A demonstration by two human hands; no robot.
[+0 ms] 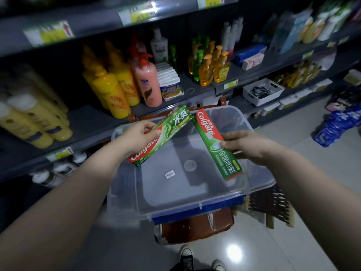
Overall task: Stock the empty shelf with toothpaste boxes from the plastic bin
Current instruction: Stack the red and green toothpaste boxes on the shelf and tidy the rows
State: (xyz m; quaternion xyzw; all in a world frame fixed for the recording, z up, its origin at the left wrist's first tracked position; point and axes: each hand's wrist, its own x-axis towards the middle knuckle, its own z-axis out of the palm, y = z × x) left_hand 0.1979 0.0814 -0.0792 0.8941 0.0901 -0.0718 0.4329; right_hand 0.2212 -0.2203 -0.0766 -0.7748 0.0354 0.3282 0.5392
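The clear plastic bin (195, 204) sat on a brown stool (197, 225) directly in front of the person, and its floor showed bare apart from a small label; no boxes remained inside.

Risk noted: the bin overhung the stool on both sides, so a push on its rim while reaching toward the shelving could tip it. Each box was held near one end only, leaving the long free end prone to swing, slip, or knock the bottles beyond.

The left hand (136, 136) was extended over the bin's far left corner, thumb on top and fingers beneath, clamped on the left toothpaste box (166, 130), which angled up and away. The right hand (246, 145) was closed on the middle of the right toothpaste box (216, 145), which tilted down into the bin.

Beyond, the shelf (91, 118) held yellow bottles (111, 90) and a pink bottle (147, 83); the bare stretch beside them was probably the target, though dim, blurred footage left this uncertain.
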